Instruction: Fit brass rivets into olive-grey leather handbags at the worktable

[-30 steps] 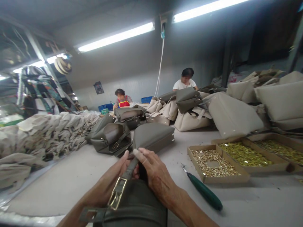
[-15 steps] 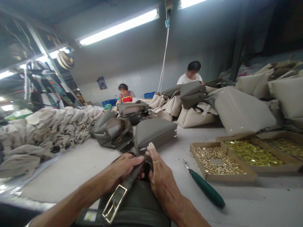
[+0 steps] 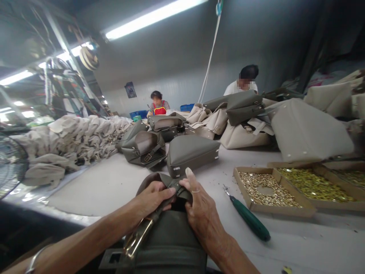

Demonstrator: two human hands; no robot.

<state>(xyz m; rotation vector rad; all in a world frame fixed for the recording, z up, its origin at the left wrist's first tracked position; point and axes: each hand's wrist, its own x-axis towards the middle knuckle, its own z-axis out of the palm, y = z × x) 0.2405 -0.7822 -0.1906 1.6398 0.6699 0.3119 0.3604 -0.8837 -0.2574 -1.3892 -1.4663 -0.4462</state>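
A dark olive handbag (image 3: 171,239) stands in front of me, its top gaping between my hands. My left hand (image 3: 156,196) is closed on a strap (image 3: 164,203) at the bag's rim, thumb on top. From that strap a gold buckle (image 3: 139,238) hangs over the bag's left front. My right hand (image 3: 201,209) grips the bag's upper edge on the other side, close to the left fingertips; a pale covering wraps one finger. What lies under the fingers is hidden. To the right, a green-handled hook tool (image 3: 249,220) rests on the table.
Cardboard trays of small gold metal pieces (image 3: 285,212) sit at the right. Finished-looking dark and beige bags (image 3: 194,152) are heaped across the back. Grey fabric pieces (image 3: 76,140) pile up at the left, near a fan (image 3: 13,165). Two people sit beyond the heap.
The view has shifted, bringing the fan in at the left. The bag's rim stands wider open, and the buckle has tilted. Both hands keep their hold.
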